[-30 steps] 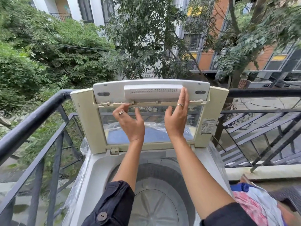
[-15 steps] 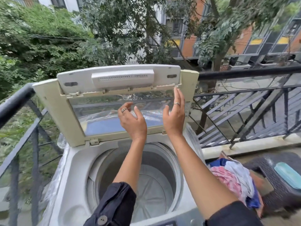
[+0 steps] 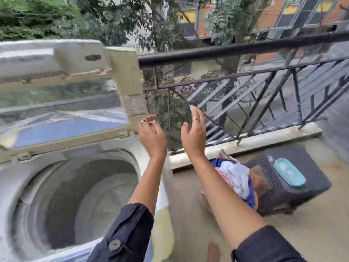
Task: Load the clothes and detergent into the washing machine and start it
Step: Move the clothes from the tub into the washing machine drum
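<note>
The washing machine (image 3: 17, 178) stands at the left, its lid (image 3: 122, 82) raised. Both hands are lifted just right of the lid's edge: the left hand (image 3: 152, 138) and the right hand (image 3: 193, 135), fingers loose and released, grasping nothing. The clothes (image 3: 236, 176) lie heaped further right, beside a dark stool (image 3: 302, 193).

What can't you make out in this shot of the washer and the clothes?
Head view only.
Drum: motion blur smears its bottom.
Clothes: right forearm covers part of the pile; count unclear.
Lid sticker: text blurred.
Teal thing on the stool: too blurred to identify.
Washer controls: cut off by the bottom edge.
</note>
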The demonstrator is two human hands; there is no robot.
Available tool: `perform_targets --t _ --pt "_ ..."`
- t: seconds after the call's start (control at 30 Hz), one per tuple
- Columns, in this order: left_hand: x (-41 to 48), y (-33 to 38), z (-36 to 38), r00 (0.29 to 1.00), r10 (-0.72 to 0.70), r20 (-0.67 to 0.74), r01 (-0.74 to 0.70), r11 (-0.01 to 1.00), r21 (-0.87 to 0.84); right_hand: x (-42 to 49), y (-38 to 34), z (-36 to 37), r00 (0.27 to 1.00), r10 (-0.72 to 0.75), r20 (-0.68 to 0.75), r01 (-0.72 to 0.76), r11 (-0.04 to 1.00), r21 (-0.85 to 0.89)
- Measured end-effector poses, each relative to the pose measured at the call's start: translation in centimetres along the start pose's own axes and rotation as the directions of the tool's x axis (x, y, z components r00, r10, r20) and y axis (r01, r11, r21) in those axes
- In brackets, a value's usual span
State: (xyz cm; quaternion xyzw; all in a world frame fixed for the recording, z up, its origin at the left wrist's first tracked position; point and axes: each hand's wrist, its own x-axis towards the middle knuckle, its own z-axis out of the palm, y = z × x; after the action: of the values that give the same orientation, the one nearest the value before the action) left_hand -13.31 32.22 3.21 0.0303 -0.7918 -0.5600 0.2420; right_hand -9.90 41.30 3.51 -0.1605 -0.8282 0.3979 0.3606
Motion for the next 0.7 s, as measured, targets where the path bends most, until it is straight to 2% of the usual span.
perform_targets --t 0.17,0.33,0.57,0.7 --pt "-5.9 1.3 8.0 0.992 -0.097 0.08 0.095 0.995 0.025 2.0 8.0 -6.0 0.996 0.056 0.066 -0.053 0.998 -0.042" --pt "-10.4 0.7 13.9 0.964 -0.159 0.215 0.138 0.984 0.11 2.7 15.0 -9.3 0.987 0.15 0.06 -0.145 0.986 -0.079" --pt "-16.9 -3.3 22.4 0.883 -0.25 0.397 0.163 0.957 0.239 1.5 25.1 -11.5 0.929 0.368 0.03 -0.364 0.927 -0.094" --pt "-20.0 -6.7 26.9 0.821 -0.277 0.499 0.13 0.942 0.308 -0.1 31.8 -12.0 0.899 0.437 0.006 -0.432 0.89 -0.144"
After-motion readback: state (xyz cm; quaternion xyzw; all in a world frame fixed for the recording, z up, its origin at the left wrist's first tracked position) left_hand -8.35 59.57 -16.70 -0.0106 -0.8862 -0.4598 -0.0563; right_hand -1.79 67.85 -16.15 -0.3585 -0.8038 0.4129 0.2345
